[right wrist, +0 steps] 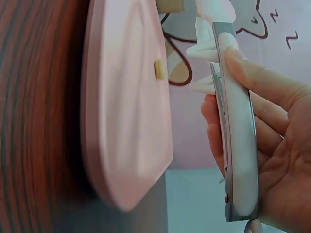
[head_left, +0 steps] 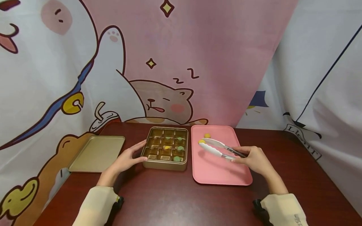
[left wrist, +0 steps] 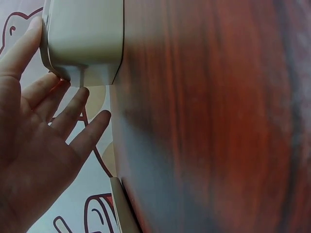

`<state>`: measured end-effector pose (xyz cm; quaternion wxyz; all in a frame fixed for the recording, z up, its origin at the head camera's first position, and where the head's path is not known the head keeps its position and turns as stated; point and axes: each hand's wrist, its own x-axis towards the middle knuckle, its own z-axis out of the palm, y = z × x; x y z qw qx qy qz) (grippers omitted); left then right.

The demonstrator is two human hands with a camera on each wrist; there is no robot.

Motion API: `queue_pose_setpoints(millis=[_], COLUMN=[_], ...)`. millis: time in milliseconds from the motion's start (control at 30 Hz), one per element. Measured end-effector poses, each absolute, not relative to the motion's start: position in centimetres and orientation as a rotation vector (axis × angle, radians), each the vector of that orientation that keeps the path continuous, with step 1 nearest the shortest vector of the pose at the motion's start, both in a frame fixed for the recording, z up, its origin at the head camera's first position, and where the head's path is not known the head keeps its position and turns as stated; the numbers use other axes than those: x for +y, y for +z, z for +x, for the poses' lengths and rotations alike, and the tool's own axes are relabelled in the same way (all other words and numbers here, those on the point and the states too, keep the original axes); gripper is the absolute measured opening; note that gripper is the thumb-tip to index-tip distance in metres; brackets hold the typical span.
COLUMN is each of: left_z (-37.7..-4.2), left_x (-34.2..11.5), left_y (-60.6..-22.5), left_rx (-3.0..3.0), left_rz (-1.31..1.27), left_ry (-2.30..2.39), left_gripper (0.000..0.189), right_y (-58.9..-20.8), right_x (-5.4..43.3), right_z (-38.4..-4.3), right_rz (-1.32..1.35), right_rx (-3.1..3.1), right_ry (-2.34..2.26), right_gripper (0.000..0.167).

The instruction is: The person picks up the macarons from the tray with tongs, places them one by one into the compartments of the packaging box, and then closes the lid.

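Cream fabric sleeves [head_left: 94, 204] are seen closest in, and just past the right cuff a pair of metal-handled, white-tipped tongs [head_left: 210, 150] is held firmly in the right hand [head_left: 254, 159], thumb on one arm, fingers on the other. Their white ends are parted around a small, round yellow ball [head_left: 201, 142], over the far left part of a rectangular pink tray [head_left: 217, 172]; whether it's actually pinched can't be told from this angle. Probably light and maybe a bit soft, so it'd be best gripped gently across its widest part, since a hard squeeze could dent it or pop it loose. Another yellow ball [head_left: 207, 135] is seen on the tray just beyond. Over on the left, a deep gold metal-looking box [head_left: 164, 165] is touched at its side by the left hand [head_left: 125, 160], fingers spread; it looks stiff and should be steadied easily by the wall. Inside, green pieces [head_left: 180, 148] and one yellow piece [head_left: 167, 147] are seated in a divided, shiny brown insert. Farther left, a flat gold lid-like plate [head_left: 99, 153] is laid on the reddish-brown table [head_left: 158, 201].
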<state>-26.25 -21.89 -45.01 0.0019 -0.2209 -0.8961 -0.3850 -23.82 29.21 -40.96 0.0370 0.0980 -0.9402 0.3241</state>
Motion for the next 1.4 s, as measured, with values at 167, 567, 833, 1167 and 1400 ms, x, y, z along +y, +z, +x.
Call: queue_pose_setpoints(millis=[167, 567, 833, 1167, 1400], left_z=[-26.5, -26.7, -26.7, -26.3, -26.3], left_x=[-21.8, -21.8, -22.0, -21.9, -21.9], left_y=[-44.7, -44.3, -44.7, -44.9, -45.0], left_rx=[-2.814, -2.813, -2.814, -2.808, -2.798], left_rz=[-0.694, -0.69, -0.685, -0.667, -0.679], left_ry=[-1.206, -1.23, -1.236, -1.261, -1.232], left_gripper=[0.076, 0.077, 0.077, 0.077, 0.075], right_y=[-40.4, -39.8, -40.1, -40.6, -40.7], right_x=[27.8, 23.4, 20.2, 17.5, 16.9], right_z=[-23.9, -23.9, -24.0, -24.0, -23.9], right_rz=[0.374, 0.516, 0.62, 0.737, 0.716], right_rx=[-2.86, -2.826, -2.798, -2.802, -2.874], right_ry=[1.028, 1.17, 1.158, 1.157, 1.132], right_gripper=[0.055, 0.051, 0.047, 0.048, 0.06])
